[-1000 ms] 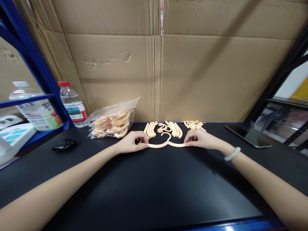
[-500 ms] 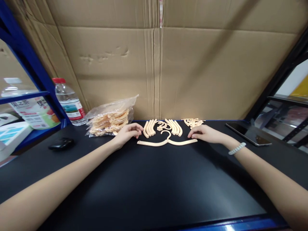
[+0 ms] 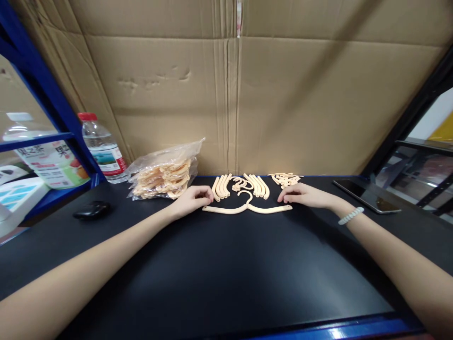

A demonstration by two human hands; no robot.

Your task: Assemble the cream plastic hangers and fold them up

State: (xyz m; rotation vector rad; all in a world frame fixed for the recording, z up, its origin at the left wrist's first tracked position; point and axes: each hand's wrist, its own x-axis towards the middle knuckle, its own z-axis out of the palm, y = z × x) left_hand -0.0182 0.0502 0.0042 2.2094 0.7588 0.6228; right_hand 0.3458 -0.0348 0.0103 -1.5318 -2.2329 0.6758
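Observation:
A pale cream hanger (image 3: 230, 211), made of two curved arms and a hook, lies flat on the black tabletop (image 3: 226, 274). My left hand (image 3: 193, 200) is at its left end with the fingers curled and drawn together. Its fingertips meet the outermost piece of the left row of loose hanger arms (image 3: 222, 187); whether they grip anything is hidden. Over the hanger's right end my right hand (image 3: 306, 194) hovers with fingers loosely stretched and nothing visible in them. Behind the hanger lie loose hooks (image 3: 242, 183) and a right row of hanger arms (image 3: 257, 186).
A clear bag of cream parts (image 3: 161, 182) sits left of the rows. Small cream bars (image 3: 285, 179) are heaped at the back right. Around the sides are a black mouse (image 3: 92, 210), a water bottle (image 3: 106, 153) and a phone (image 3: 366, 196). Cardboard (image 3: 300, 104) walls the back.
My left hand's fingers have curled closer together beside the left row, whose outermost arm now lies nearer the others. My right hand has barely moved.

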